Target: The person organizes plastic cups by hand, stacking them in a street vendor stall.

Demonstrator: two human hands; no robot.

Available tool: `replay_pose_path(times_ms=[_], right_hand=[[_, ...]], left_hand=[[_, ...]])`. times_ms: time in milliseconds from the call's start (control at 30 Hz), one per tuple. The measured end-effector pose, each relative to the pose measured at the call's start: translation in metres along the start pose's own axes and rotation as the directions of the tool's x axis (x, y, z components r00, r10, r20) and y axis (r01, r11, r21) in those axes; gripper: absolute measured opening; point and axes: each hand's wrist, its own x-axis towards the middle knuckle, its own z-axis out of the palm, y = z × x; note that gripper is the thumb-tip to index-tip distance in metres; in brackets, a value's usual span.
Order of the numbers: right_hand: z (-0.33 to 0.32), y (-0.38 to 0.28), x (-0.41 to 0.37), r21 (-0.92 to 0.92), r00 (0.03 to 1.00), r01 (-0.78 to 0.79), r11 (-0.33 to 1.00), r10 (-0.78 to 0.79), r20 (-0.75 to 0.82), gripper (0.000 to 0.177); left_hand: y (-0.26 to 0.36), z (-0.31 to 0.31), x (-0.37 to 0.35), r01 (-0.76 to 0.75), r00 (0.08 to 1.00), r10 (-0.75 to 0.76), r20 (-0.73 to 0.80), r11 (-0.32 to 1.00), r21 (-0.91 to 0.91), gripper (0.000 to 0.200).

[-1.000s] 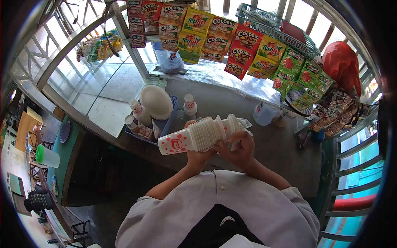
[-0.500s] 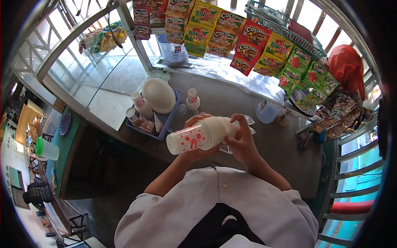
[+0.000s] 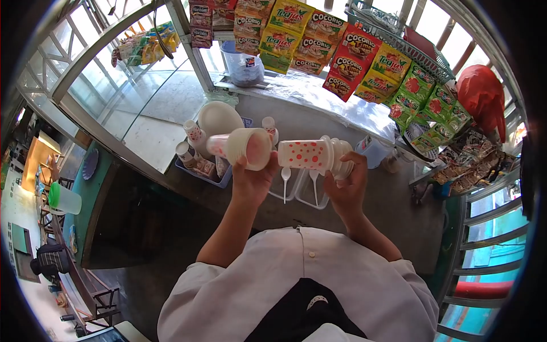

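My left hand (image 3: 250, 183) is closed around a stack of plastic cups (image 3: 242, 147), tilted on its side with the open rim turned to the right. Beside it, my right hand (image 3: 346, 192) grips a smaller set of nested cups (image 3: 306, 156), white with red dots, by the rim end. A gap separates the two sets. Below and behind them, two clear plastic containers (image 3: 311, 202) rest on the counter, with white spoons (image 3: 285, 178) in them; the cups hide their far parts.
A blue basket (image 3: 196, 175) at the left holds more cups and a stack of pale lids or plates (image 3: 221, 121). Drink sachets (image 3: 285, 37) hang in strips above the counter. A clear jug (image 3: 373, 153) stands at the right, a glass case (image 3: 137, 108) at the left.
The single long stack has come apart into two. My left hand has moved left with its part, and my right hand holds the pulled-out cups. The containers with spoons show more.
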Motion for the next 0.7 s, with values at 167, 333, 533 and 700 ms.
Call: replay_pose_path(times_ms=[167,333,533,700], right_hand=[[-0.011,0.0,0.006,0.046,0.99,-0.138,0.989,0.139,-0.015,0.051],[-0.016,0.006,0.012,0.739,0.881,-0.392,0.547,0.453,0.132,0.05],[-0.008,0.004,0.014,0.72,0.873,-0.422,0.551,0.46,0.16,0.05],[-0.006,0.0,0.004,-0.155,0.983,-0.072,0.985,0.097,0.157,0.028]], left_hand=[[-0.007,0.013,-0.005,0.203,0.979,-0.198,0.046,0.949,-0.241,0.07],[-0.009,0.006,-0.006,0.266,0.964,-0.255,0.079,0.898,-0.35,0.071],[-0.009,0.001,-0.005,0.297,0.94,-0.242,0.241,0.927,-0.228,0.069],[-0.024,0.003,-0.013,-0.106,0.993,0.119,-0.023,0.949,0.298,0.069]])
